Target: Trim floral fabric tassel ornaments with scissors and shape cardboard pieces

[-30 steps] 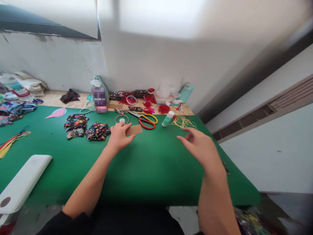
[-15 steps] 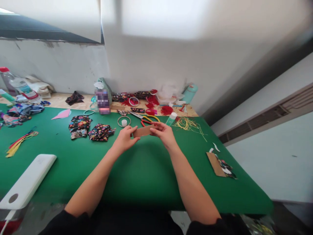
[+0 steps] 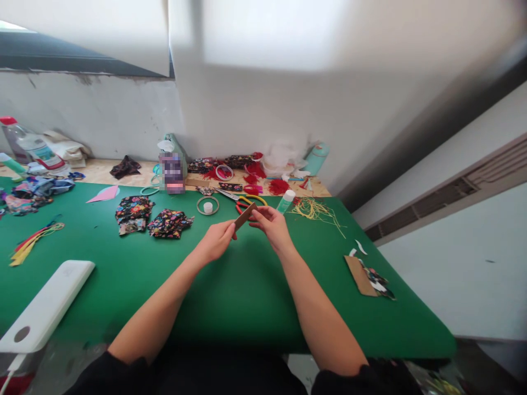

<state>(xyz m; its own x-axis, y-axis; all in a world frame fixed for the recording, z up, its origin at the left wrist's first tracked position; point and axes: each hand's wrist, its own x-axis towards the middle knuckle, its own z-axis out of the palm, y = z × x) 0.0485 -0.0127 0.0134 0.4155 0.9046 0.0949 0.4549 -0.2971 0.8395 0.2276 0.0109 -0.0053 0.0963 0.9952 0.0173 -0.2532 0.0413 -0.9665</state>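
Between my two hands is a small brown cardboard piece (image 3: 245, 215), tilted with its right end higher. My left hand (image 3: 218, 240) pinches its lower left end, the fingers closed. At the upper right end, my right hand (image 3: 270, 224) grips it between thumb and fingers. Just beyond the hands lie scissors (image 3: 257, 199) with red and yellow handles. A green glue stick (image 3: 285, 202) stands uncapped behind my right hand. Its white cap (image 3: 208, 208) sits inside a ring (image 3: 201, 211) beyond my left hand.
Floral fabric pieces (image 3: 134, 214) lie to the left, near a white power bank (image 3: 47, 307). Yellow strands (image 3: 315, 211) and a cardboard scrap (image 3: 361, 276) with fabric bits lie right. Red tassels (image 3: 279, 187) and a bottle (image 3: 317, 158) line the wall on the green table (image 3: 247, 307).
The cardboard piece has turned from nearly level to a steep slant, its right end raised. My left hand has moved slightly lower and to the right.
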